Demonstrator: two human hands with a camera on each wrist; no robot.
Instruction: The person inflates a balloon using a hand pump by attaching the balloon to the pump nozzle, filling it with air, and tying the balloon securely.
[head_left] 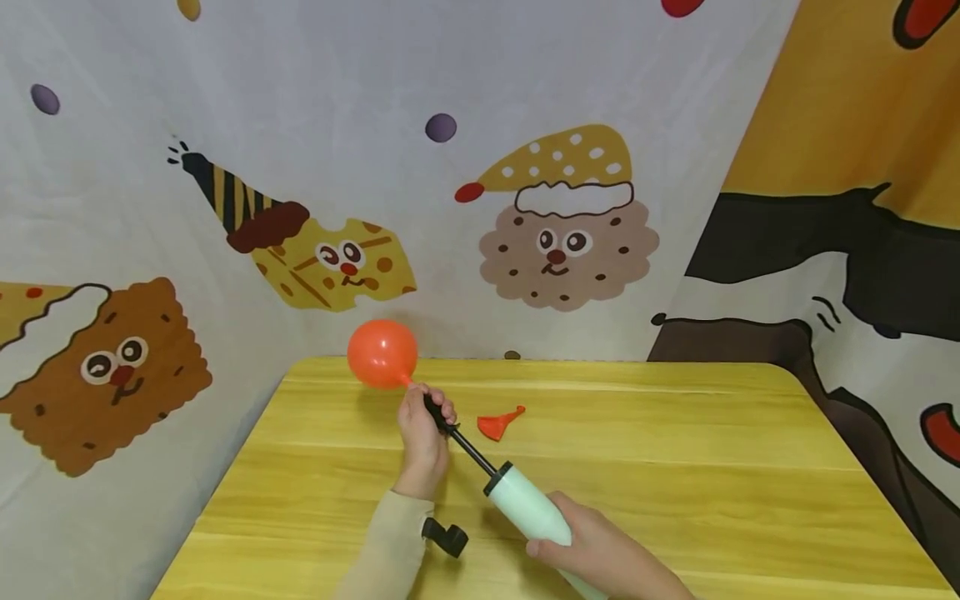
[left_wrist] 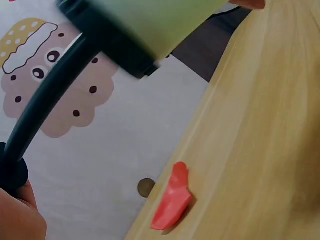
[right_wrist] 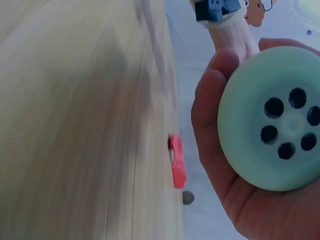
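Note:
A mint-green balloon pump (head_left: 528, 502) slants across the head view with its black rod (head_left: 474, 451) drawn out. My right hand (head_left: 592, 542) grips the green barrel; the right wrist view shows its round end (right_wrist: 293, 120) with several holes. With my left hand (head_left: 425, 429) I grip the black front part (head_left: 437, 412) of the pump, fingers curled round it. A partly inflated orange balloon (head_left: 382, 354) stands out beyond the left fingers, its neck running down to them; the nozzle is hidden by the hand. A flat orange-red balloon (head_left: 498, 424) lies on the table right of the left hand.
The wooden table (head_left: 675, 467) carries the flat balloon and stands against a cloth backdrop (head_left: 360, 125) printed with cartoon biscuits and cheese. A black camera mount (head_left: 446, 537) sticks out from the left sleeve (head_left: 390, 542).

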